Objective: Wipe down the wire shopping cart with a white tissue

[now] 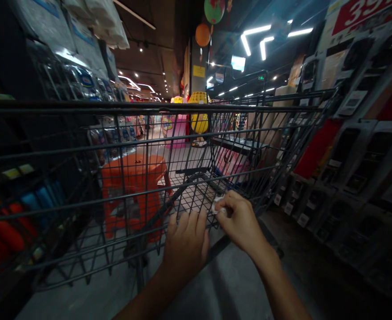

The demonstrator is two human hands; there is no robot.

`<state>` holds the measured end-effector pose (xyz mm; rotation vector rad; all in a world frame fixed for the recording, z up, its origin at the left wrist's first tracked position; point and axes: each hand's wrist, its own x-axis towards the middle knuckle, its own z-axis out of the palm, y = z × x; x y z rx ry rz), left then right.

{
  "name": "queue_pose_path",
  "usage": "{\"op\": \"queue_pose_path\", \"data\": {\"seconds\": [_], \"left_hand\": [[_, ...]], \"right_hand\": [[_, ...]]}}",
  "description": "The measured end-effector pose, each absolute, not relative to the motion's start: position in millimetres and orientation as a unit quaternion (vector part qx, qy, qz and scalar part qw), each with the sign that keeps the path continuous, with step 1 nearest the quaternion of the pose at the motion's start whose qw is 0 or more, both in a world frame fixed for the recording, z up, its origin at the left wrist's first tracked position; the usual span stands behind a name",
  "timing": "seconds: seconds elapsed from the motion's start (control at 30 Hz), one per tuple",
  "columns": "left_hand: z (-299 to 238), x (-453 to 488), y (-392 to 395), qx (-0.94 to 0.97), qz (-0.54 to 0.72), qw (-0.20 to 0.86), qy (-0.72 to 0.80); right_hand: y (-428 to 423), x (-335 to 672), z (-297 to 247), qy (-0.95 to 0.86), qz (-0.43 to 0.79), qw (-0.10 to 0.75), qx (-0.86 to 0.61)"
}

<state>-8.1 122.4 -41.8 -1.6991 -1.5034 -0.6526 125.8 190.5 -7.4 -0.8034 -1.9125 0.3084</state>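
A dark wire shopping cart (142, 106) stands side-on right in front of me. My left hand (186, 242) rests on the cart's side, its fingers bent over a lower horizontal wire. Just to the right, my right hand (238, 218) pinches a small crumpled white tissue or cloth (218, 205) between thumb and fingers. That white wad is against the side wires of the cart; its exact contact with them is partly hidden by my fingers.
An orange plastic stool (132, 171) shows through the wires at left. Packaged goods hang on the right rack (352, 155) and on the left shelving (82, 80). Beyond the cart are a yellow lantern (200, 124) and a pink display (177, 131). Grey floor (216, 284) lies below my hands.
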Motion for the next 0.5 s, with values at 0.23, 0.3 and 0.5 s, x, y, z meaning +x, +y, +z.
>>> {"op": "queue_pose_path", "data": {"seconds": [0.23, 0.3, 0.5], "left_hand": [[-40.9, -9.6, 119.9, -0.676, -0.250, 0.365, -0.590], [-40.8, -8.8, 120.2, -0.674, -0.250, 0.361, -0.593], [-41.1, -7.1, 120.4, -0.666, -0.258, 0.366, -0.597]], "right_hand": [[169.3, 145.5, 19.7, -0.796, 0.113, 0.470, -0.364], [162.7, 146.4, 34.3, -0.746, 0.058, 0.571, -0.338], [168.3, 118.5, 48.7, -0.710, -0.010, 0.658, -0.251]]}}
